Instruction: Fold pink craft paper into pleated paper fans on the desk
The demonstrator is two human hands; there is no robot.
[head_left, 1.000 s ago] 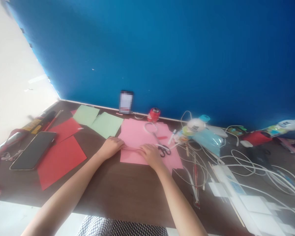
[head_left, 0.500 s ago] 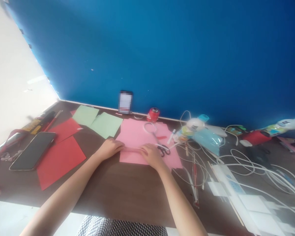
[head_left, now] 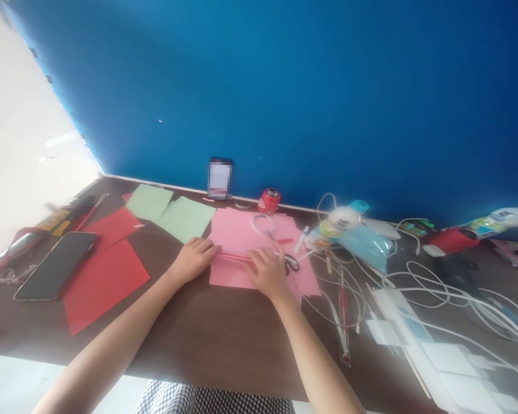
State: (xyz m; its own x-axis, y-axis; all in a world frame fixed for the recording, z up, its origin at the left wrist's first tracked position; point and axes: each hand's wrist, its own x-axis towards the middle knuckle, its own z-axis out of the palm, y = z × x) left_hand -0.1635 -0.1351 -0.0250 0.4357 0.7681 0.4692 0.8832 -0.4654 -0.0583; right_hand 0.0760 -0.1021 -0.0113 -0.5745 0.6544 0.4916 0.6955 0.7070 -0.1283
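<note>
A narrow strip of pink paper folded in several layers (head_left: 233, 256) spans the gap between my hands, above a stack of pink sheets (head_left: 233, 230). My left hand (head_left: 195, 257) has its fingers closed on the strip's left end. At the other end my right hand (head_left: 266, 269) holds it, fingers bent over the paper. Just right of that hand lie scissors (head_left: 292, 263) with dark handles, partly hidden by the fingers. A pale ring (head_left: 263, 223), whose kind I cannot make out, rests on the pink sheets farther back.
Red paper (head_left: 107, 284), green paper (head_left: 187, 218) and a phone (head_left: 56, 265) lie to the left. A red round container (head_left: 270, 200) stands at the back. On the right are a glue bottle (head_left: 339, 221), white cables (head_left: 449, 293) and a power strip (head_left: 408, 322). A blue partition (head_left: 259, 103) rises behind.
The folded strip now shows more separate layers along its edge. My right hand's fingers have shifted forward and a little right; the left hand has stayed nearly in place.
</note>
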